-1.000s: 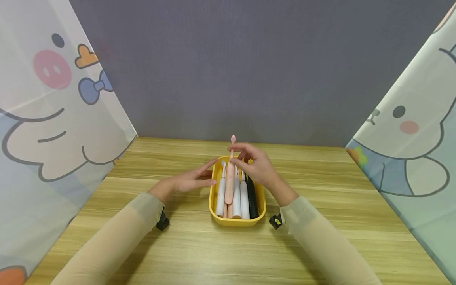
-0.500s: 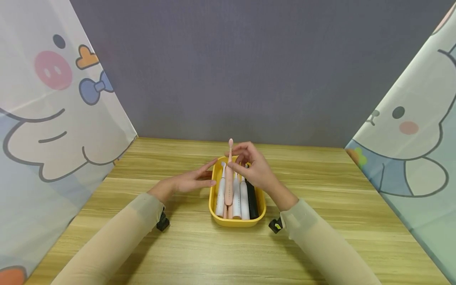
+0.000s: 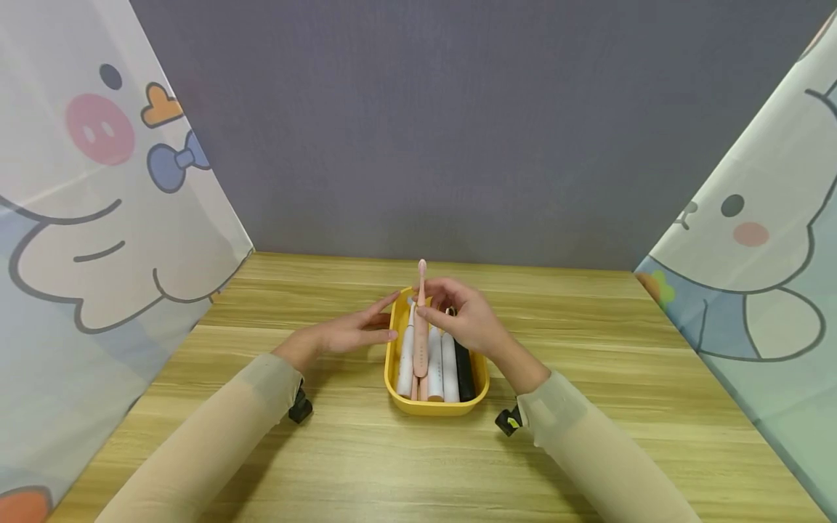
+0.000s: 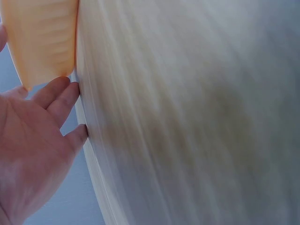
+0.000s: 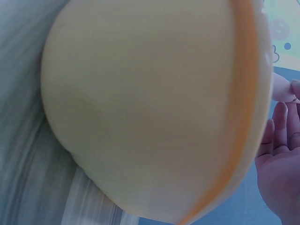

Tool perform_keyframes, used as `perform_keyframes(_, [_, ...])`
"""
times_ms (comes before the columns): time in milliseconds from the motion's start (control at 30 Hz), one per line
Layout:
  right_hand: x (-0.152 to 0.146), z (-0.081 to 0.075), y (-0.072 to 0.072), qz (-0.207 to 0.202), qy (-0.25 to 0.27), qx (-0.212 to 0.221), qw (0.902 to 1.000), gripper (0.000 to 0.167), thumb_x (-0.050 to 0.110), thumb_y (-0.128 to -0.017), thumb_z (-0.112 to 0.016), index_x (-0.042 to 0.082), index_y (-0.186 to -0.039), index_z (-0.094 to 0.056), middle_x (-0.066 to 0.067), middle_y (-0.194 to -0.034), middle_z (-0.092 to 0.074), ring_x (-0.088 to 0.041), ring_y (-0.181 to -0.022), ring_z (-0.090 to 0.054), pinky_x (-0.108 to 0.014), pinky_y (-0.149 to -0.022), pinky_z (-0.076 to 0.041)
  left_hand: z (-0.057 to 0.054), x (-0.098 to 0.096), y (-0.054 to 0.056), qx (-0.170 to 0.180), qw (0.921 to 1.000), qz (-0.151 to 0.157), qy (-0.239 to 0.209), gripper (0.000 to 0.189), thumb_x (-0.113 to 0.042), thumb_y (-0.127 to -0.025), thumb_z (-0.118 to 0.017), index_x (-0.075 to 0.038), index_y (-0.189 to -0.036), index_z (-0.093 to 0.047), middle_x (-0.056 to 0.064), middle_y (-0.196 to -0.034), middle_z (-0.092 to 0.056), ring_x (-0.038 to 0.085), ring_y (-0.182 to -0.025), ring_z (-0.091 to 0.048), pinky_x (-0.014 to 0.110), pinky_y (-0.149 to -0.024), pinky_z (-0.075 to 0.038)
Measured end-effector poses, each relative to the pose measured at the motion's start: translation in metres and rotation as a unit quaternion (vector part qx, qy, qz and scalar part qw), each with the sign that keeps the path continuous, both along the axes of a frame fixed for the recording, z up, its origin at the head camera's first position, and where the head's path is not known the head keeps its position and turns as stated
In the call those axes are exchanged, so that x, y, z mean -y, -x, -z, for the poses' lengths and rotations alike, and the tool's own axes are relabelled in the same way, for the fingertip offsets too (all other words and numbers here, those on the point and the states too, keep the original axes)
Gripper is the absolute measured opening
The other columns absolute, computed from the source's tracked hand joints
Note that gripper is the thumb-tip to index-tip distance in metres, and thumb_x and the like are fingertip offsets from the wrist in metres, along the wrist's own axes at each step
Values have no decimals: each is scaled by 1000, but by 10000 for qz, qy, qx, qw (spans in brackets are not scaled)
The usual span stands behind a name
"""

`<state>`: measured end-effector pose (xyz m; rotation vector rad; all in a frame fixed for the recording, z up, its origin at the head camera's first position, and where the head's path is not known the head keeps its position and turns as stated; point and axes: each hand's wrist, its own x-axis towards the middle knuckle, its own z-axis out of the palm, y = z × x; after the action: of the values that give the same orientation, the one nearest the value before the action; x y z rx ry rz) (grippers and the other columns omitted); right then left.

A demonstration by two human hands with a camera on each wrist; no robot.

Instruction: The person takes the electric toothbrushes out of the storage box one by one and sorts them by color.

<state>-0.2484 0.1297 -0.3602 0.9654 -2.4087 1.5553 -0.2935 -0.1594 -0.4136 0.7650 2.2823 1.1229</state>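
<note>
**Right hand [image 3: 472,317] and pale-pink slim plastic toothbrush [image 3: 421,350]: slightly lower than half a second ago, grip not released**

Change: right hand has come toward the table's near side, brush head has dipped with it. Base of the handle barely moved. Left hand [image 3: 349,332] same spot.

Brush location: in/over the yellow plastic rounded-rectangle tray [image 3: 437,410], above the pink handles [image 3: 423,390], head poking past the tray's far rim. Can't tell if its handle is touching the ones below.

Tray: about midway between left and right edges of the wood-grain table [image 3: 601,363], a bit in from the far edge.

Right fingers: thumb and fingers pinching the brush near its neck. Left fingers: extended, against the tray's left wall, not gripping.

Also in tray: white toothbrush [image 3: 405,367] on the left, two white handles [image 3: 435,374] right of the pink one, black slim handle [image 3: 465,374] along the right wall.

My read: looks like lowering, not lifting. Brush isn't free of the hand, so step's unfinished.
</note>
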Motion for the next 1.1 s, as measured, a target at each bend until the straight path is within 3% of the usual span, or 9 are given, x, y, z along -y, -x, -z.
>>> perform_keyframes(233, [-2,0,-4,-76,-208,258,9994,26,12,-102,-78,7,-128,-76,-5,-102,-76,-17,-85,-63,-25,-72,-52,0,0,1,28,10000,6,-11,95,-59,-109,-62,-42,-177,2,13,-180,-31,38,-168,-29,70,-135,-19])
perform_keyframes(467, [-4,5,-5,-275,-310,394,9984,33,12,-102,-77,3,-134,-75,-7,-113,-79,-18,-98,-68,-28,-82,-57,3,-1,2,39,10000,-5,-30,93,-60,-108,-62,-47,-176,1,12,-180,-32,38,-167,-31,69,-135,-20])
perform_keyframes(800, [-7,11,-12,-726,-328,976,9920,39,8,-104,-75,1,-142,-68,-16,-126,-76,-22,-114,-73,-27,-92,-63,3,0,2,-27,10000,38,-51,93,-59,-109,-62,-45,-176,1,15,-180,-33,37,-167,-32,68,-135,-22])
perform_keyframes(1100, [-9,23,-16,-762,-618,965,9905,34,11,-103,-78,0,-135,-70,-15,-117,-78,-18,-109,-74,-32,-93,-63,1,0,-1,-102,9999,-4,57,94,-58,-109,-62,-42,-177,1,17,-180,-30,38,-167,-32,68,-135,-22])
